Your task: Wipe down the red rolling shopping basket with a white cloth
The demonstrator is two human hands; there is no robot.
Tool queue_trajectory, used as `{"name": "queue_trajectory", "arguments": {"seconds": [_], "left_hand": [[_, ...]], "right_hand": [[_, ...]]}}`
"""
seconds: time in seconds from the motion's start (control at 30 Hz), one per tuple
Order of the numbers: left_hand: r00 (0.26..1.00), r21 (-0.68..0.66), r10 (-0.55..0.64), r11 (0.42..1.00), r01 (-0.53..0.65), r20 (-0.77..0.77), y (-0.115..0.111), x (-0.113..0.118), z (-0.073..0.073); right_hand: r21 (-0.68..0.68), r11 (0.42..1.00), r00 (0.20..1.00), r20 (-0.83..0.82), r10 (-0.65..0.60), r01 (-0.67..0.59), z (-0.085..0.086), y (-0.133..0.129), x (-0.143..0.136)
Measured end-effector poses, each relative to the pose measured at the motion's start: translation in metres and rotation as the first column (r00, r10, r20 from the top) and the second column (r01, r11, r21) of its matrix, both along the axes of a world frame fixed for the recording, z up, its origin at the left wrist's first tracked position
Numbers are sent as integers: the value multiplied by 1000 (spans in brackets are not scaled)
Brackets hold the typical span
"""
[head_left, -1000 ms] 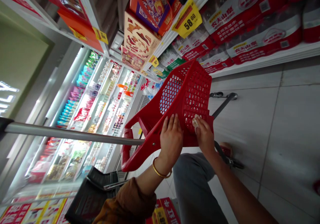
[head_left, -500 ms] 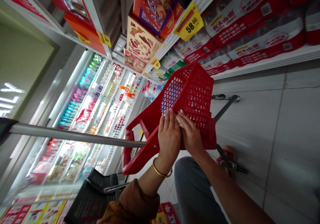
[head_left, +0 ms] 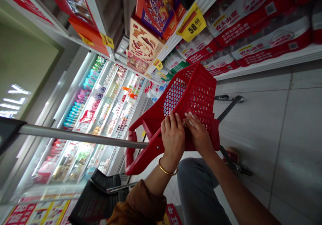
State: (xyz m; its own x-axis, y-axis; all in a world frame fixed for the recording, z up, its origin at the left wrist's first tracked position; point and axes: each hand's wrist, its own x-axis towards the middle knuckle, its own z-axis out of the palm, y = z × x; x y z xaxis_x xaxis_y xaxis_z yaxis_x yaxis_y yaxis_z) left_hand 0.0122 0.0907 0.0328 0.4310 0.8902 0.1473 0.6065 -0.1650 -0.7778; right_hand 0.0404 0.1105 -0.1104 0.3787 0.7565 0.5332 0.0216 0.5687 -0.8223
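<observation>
The view is tilted well over to one side. My left hand (head_left: 173, 137), with a gold bracelet (head_left: 168, 168) at its wrist, is in front of the side rim of a red shopping basket (head_left: 201, 96) on a wheeled frame. Its fingers are bent and held together, and their tips are at the rim. Close beside it is my right hand (head_left: 200, 134), fingers curled toward the left hand. A small whitish bit (head_left: 185, 121) shows at the fingertips between the two hands; its kind cannot be made out. What lies under the left fingers is hidden.
A metal pole (head_left: 83, 136) runs left from the basket. Bottled water packs (head_left: 261, 47) and boxed goods (head_left: 146, 42) fill shelves above and right. A lit refrigerated display (head_left: 100, 101) stands left, a black chair (head_left: 98, 198) below it. My knee (head_left: 193, 174) is under my hands.
My hands have drawn slightly apart, with the right fingers more curled. The whitish bit between them shows less. The whole view has shifted a little.
</observation>
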Motion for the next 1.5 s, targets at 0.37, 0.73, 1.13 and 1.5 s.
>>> {"name": "queue_trajectory", "arguments": {"seconds": [0.37, 0.73, 1.13, 1.5], "left_hand": [[996, 73, -4, 997, -3, 93, 2, -5, -8], [986, 113, -101, 990, 86, 132, -10, -39, -8], [962, 163, -144, 981, 107, 232, -19, -38, 2], [976, 92, -33, 996, 14, 215, -6, -29, -12]], "right_hand": [[-170, 974, 982, -88, -166, 149, -33, -12, -14], [-107, 988, 989, -78, -124, 115, -21, -29, -25], [14, 996, 988, -127, -90, 92, 37, -20, -8], [36, 999, 1000, -9, 20, -19, 27, -7, -24]]}}
